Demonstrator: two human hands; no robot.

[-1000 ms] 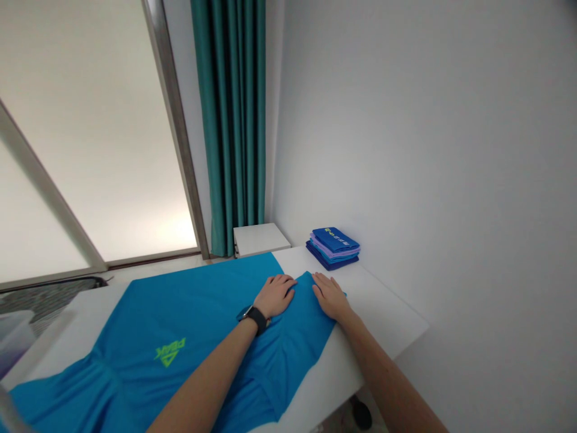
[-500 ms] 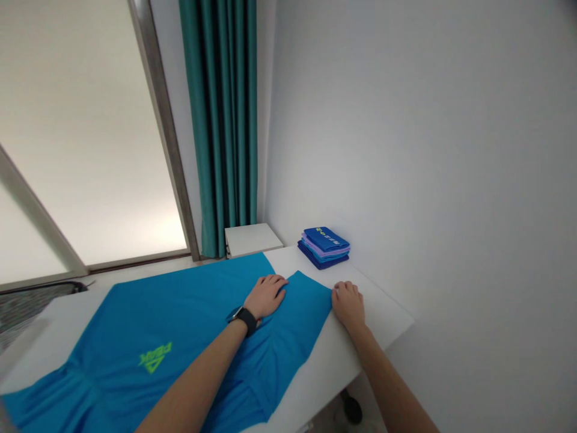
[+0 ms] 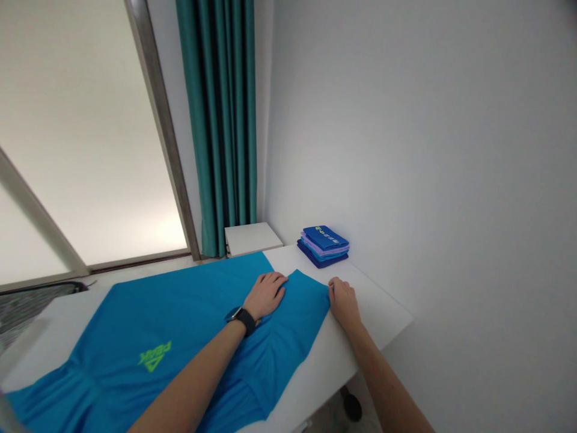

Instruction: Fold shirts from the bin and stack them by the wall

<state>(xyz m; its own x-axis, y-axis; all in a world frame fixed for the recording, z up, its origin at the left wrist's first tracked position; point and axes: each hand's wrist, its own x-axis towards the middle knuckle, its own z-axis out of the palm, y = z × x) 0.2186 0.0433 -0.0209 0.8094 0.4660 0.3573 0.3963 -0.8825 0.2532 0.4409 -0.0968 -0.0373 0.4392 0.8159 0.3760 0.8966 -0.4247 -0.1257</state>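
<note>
A bright blue T-shirt (image 3: pixel 180 313) with a green PEAK logo lies spread over the white table (image 3: pixel 383 310), its fabric wrinkled near the collar. My left hand (image 3: pixel 265 294), with a dark watch on the wrist, rests flat on the shirt near the armpit, fingers stretched out. At the outer corner of the sleeve (image 3: pixel 301 307), my right hand (image 3: pixel 344 300) has its fingers curled and pinches the hem edge. The fingertips are partly hidden behind the hand.
A stack of folded clothes (image 3: pixel 323 246) in blue and lilac sits at the table's far side by the wall. Behind the table stand a low white cabinet (image 3: pixel 252 237) and a green curtain (image 3: pixel 220 120). A sliding glass door (image 3: pixel 85 132) is on the left.
My right hand has shifted slightly left and away from me, with the sleeve corner moving along. My left hand stays in place on the shirt.
</note>
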